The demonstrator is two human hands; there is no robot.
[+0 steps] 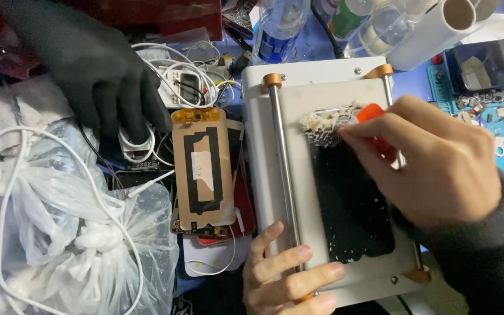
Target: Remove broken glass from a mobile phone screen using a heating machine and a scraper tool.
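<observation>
Orange scraper (373, 116) is pinched tight in your right hand (433, 163) at the top of the black screen (351, 204) on the metal plate (298, 116); keep it flat, left hand (284, 280) spread open, bracing the plate's front edge.

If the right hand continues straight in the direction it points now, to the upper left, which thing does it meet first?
Probably the clump of whitish residue lying just ahead of the right hand and its orange tool on the dark panel. Beyond it runs the left metal rod.
</observation>
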